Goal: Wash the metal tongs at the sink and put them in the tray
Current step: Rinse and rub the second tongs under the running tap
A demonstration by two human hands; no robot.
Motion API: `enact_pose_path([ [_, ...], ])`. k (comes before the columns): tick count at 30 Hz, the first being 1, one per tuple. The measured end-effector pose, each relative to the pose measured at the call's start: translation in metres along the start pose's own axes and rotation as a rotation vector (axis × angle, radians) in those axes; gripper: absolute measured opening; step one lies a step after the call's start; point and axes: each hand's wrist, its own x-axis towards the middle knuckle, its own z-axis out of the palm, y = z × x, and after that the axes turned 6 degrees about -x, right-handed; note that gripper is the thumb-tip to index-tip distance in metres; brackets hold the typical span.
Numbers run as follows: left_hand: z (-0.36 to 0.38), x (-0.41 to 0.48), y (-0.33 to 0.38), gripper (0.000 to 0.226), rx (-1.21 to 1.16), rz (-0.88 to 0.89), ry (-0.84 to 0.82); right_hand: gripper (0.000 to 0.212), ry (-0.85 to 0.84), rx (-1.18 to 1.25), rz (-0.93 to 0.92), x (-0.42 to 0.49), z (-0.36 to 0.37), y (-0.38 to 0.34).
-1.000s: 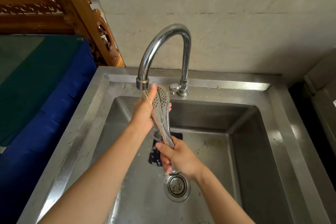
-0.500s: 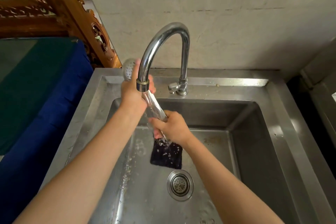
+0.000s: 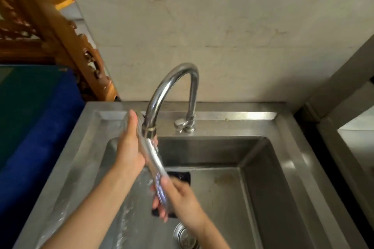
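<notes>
The metal tongs [image 3: 154,158] slant from upper left to lower right under the spout of the chrome tap [image 3: 172,91], and water runs over them. My left hand [image 3: 130,149] grips their upper end just left of the spout. My right hand [image 3: 178,194] is closed around their lower end above the steel sink [image 3: 253,188]. The tongs' tips are hidden behind my left hand. No tray is in view.
A dark sponge or cloth [image 3: 182,177] lies on the sink floor under my right hand, with the drain strainer [image 3: 185,236] in front of it. A blue and green cloth-covered surface [image 3: 36,127] is at the left; carved wooden furniture [image 3: 50,26] stands behind it. The wall is close behind the tap.
My right hand has slid down the tongs toward me, from near the spout to over the dark sponge. My left hand keeps hold of the upper end. The camera has tilted upward.
</notes>
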Motion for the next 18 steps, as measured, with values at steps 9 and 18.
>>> enact_pose_path([
  [9, -0.015, -0.016, -0.064, 0.039, -0.028, -0.140, -0.211, 0.039, 0.203, 0.066, 0.113, -0.035, -0.006, 0.037],
  [18, 0.004, -0.004, -0.058, 0.036, 0.056, -0.191, -0.269, 0.045, 0.165, -0.010, 0.134, -0.019, -0.013, 0.031],
])
